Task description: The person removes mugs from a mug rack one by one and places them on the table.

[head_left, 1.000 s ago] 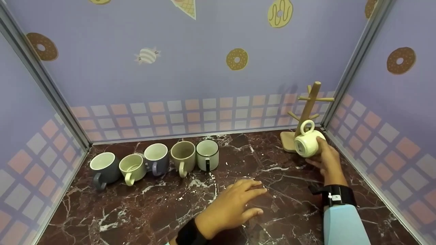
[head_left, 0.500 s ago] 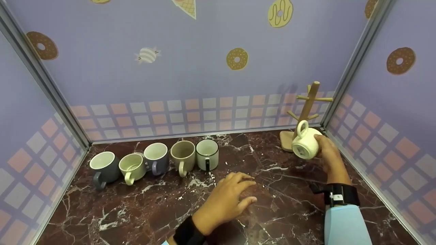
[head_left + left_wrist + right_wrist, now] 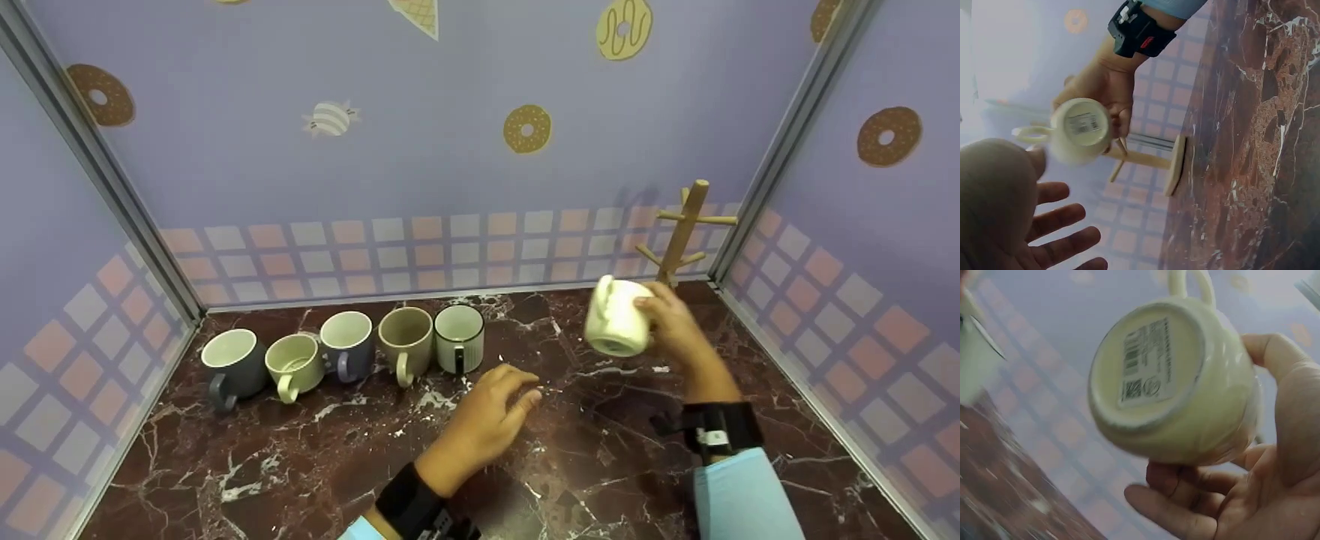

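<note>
My right hand [image 3: 679, 330] grips a pale yellow mug [image 3: 619, 319] from its right side, raised over the table. The mug's handle points up and left, and its base, with a barcode sticker [image 3: 1145, 363], faces the right wrist camera. My left hand [image 3: 484, 416] holds nothing, fingers spread loosely over the table in front of the white mug with a black rim [image 3: 459, 337]. In the left wrist view, the left fingers [image 3: 1067, 247] extend below the yellow mug. Behind my right hand stands a wooden mug tree [image 3: 684, 229] with bare pegs; its base is hidden in the head view.
Left of the white mug, in a row, stand a brown mug [image 3: 405, 334], a blue-grey mug [image 3: 349, 345], a small light green mug [image 3: 295, 364] and a dark grey mug [image 3: 234, 364]. Patterned walls [image 3: 420, 180] enclose the marbled table [image 3: 315, 465] at back and sides.
My right hand has carried the yellow mug leftward, away from the mug tree, and the mug has turned more upright. My left hand has drawn slightly left.
</note>
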Tool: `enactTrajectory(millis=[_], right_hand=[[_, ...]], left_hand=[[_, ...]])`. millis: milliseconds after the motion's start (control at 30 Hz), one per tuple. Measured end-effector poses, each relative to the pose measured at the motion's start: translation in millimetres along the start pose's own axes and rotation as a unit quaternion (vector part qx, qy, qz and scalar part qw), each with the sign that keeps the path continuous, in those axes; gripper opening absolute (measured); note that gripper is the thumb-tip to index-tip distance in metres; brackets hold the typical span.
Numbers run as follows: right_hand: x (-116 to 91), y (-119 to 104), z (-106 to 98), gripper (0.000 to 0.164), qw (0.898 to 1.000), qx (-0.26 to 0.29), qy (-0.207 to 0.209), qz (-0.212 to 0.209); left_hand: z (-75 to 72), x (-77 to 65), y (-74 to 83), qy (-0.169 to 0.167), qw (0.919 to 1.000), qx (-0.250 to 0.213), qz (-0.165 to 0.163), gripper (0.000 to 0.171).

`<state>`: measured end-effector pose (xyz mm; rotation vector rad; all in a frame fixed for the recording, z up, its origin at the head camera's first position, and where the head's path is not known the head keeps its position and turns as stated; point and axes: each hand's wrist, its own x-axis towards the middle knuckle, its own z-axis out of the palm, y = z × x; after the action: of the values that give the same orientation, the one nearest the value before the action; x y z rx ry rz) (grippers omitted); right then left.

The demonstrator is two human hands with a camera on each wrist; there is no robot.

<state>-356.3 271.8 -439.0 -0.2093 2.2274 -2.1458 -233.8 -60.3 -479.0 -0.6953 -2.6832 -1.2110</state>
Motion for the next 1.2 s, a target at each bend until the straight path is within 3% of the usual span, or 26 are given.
enactTrajectory(millis=[100, 167, 300, 400, 467, 533, 633, 700, 767, 933, 1100, 1200], right_hand=[[3, 5, 38, 0.027, 0.998, 0.040, -0.048, -0.019], [2, 7, 60, 0.028, 0.995, 0.060, -0.080, -0.026], [-4, 7, 90, 0.034, 0.987, 0.079, -0.130, -0.046], [-8, 8, 106, 0.044, 0.981, 0.074, -0.164, -0.075], [-10, 9, 112, 0.049, 0.974, 0.074, -0.192, -0.094], [-12, 10, 117, 0.052, 0.968, 0.073, -0.215, -0.107], [-15, 9, 121, 0.052, 0.960, 0.075, -0.245, -0.113], [-17, 8, 123, 0.052, 0.958, 0.078, -0.255, -0.110], [-17, 7, 124, 0.052, 0.957, 0.080, -0.258, -0.108], [-18, 7, 124, 0.052, 0.958, 0.081, -0.256, -0.102], [-21, 0, 124, 0.053, 0.964, 0.054, -0.238, -0.103], [-24, -9, 124, 0.051, 0.972, 0.022, -0.204, -0.114]], left_hand=[[-0.6, 1.7, -7.0, 0.042, 0.9968, -0.065, -0.018, 0.043], [0.4, 2.1, -9.4, 0.071, 0.9906, -0.112, -0.036, 0.044], [5.9, 3.8, -8.7, 0.091, 0.9642, -0.234, -0.087, 0.051], [9.1, 4.6, -7.5, 0.059, 0.9195, -0.372, -0.114, 0.060], [8.9, 4.6, -6.7, 0.035, 0.8801, -0.457, -0.122, 0.068], [8.0, 4.4, -5.9, 0.008, 0.8357, -0.534, -0.127, 0.074], [5.8, 3.7, -5.4, -0.011, 0.7969, -0.591, -0.124, 0.078], [4.4, 3.3, -5.7, -0.015, 0.7821, -0.611, -0.122, 0.076], [2.7, 3.0, -6.9, -0.009, 0.7760, -0.619, -0.118, 0.074], [0.3, 2.8, -7.9, 0.018, 0.7767, -0.621, -0.101, 0.072], [0.2, 3.3, -6.2, 0.075, 0.7865, -0.606, -0.090, 0.068], [-0.5, 4.6, -4.3, 0.131, 0.8022, -0.576, -0.084, 0.065]])
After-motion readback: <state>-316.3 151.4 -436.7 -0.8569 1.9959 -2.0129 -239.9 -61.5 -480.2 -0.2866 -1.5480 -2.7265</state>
